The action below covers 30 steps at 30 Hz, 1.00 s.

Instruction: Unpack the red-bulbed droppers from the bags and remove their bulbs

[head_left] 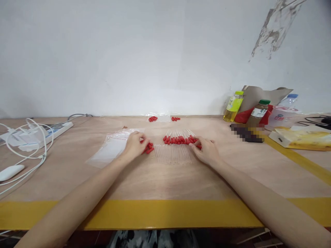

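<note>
My left hand (136, 143) is over a small pile of loose red rubber bulbs (149, 149), with its thumb and fingers pinched around a red bulb. Just right of the pile lies a row of thin clear tubes (172, 154), side by side. Behind them fans out a row of thin tubes capped with red bulbs (178, 140), their bare ends pointing at the wall. My right hand (206, 150) bends its fingers together at the right end of both rows. A red bulb shows by those fingertips, but what they grip is hidden.
Clear plastic bags (107, 153) lie left, under my left wrist. Two small red clusters (153, 119) rest by the wall. A power strip (46, 137) with white cables occupies the left. Bottles (233, 106), a blurred dark object (247, 133) and a yellow packet (301, 138) are right.
</note>
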{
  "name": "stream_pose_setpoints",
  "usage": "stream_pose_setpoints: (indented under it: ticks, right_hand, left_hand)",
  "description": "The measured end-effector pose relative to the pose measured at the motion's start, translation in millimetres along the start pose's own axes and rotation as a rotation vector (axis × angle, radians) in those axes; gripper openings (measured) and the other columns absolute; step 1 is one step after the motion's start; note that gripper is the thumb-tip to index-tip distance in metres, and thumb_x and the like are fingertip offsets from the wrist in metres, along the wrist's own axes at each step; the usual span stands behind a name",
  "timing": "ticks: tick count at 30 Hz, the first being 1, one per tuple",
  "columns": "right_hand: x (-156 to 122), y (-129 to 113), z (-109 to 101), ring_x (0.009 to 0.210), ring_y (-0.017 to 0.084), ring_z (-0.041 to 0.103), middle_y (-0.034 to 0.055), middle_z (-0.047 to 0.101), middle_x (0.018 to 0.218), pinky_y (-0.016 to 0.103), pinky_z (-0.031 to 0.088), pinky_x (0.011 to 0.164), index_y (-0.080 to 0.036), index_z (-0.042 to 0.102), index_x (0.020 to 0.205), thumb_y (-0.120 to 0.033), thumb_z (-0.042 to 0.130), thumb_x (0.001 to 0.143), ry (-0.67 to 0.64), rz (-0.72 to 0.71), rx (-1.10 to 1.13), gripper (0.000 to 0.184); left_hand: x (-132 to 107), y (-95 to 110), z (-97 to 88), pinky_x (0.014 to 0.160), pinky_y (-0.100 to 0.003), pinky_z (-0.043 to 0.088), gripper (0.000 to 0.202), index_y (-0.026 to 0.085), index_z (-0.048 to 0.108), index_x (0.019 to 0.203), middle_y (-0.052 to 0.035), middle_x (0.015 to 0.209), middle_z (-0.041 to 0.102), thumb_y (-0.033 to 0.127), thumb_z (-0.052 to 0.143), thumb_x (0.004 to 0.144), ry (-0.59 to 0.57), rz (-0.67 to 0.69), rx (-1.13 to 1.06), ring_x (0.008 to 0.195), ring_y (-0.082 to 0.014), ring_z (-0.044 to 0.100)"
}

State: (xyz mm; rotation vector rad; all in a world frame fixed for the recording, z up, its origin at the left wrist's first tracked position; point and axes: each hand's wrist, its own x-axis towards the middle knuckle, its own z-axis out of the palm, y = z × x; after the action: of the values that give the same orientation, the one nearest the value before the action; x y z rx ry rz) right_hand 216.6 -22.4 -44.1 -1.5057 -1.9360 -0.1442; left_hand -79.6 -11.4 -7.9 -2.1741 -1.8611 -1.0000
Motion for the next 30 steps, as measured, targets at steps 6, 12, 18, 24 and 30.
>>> stream_pose_setpoints:
  ticks: [6,12,18,24,30]
  right_hand:
    - [2.5,9.0,-1.1,0.071,0.017,0.060,0.0012,0.067,0.075,0.032,0.035,0.075,-0.019,0.056,0.101,-0.035,0.049,0.078,0.055,0.096,0.084,0.029]
    - [2.1,12.3,-1.7,0.071,0.016,0.059,0.0005,0.066,0.075,0.032,0.035,0.075,-0.020,0.056,0.101,-0.031,0.049,0.077,0.094,0.100,0.113,0.028]
    - [1.8,13.5,0.6,0.074,0.018,0.059,0.0019,0.064,0.075,0.036,0.038,0.076,-0.020,0.058,0.098,-0.029,0.049,0.077,0.116,0.063,0.157,0.024]
    - [-2.2,6.4,0.1,0.095,0.020,0.054,0.0113,0.053,0.108,0.032,0.045,0.075,-0.018,0.057,0.106,-0.038,0.050,0.079,0.188,-0.193,0.297,0.034]
    - [-11.3,-20.9,-4.4,0.108,0.023,0.046,0.0089,0.056,0.115,0.043,0.029,0.094,-0.022,0.050,0.119,-0.042,0.053,0.080,0.113,-0.589,0.068,0.044]
  left_hand:
    - [21.0,49.9,42.4,0.081,-0.038,0.038,0.022,0.019,0.061,0.072,-0.0069,0.083,0.058,0.041,0.057,0.073,-0.115,0.126,0.082,0.092,-0.0260,0.051]
    - [41.4,56.2,67.9,0.075,-0.036,0.040,0.025,0.017,0.060,0.056,-0.0100,0.078,0.061,0.038,0.058,0.071,-0.172,-0.013,0.032,0.085,-0.0259,0.055]
    - [29.7,56.1,52.2,0.058,-0.026,0.041,0.028,0.017,0.057,0.056,-0.0026,0.059,0.061,0.033,0.049,0.078,-0.170,-0.065,-0.067,0.059,-0.0158,0.057]
    - [-9.7,43.3,13.7,0.054,-0.023,0.040,0.021,0.017,0.054,0.069,-0.0002,0.066,0.063,0.035,0.050,0.079,-0.161,0.073,-0.309,0.059,-0.0131,0.057]
    - [-52.0,32.4,11.6,0.064,-0.024,0.042,0.016,0.017,0.053,0.075,-0.0019,0.076,0.060,0.023,0.045,0.086,-0.107,0.499,-0.336,0.069,-0.0123,0.055]
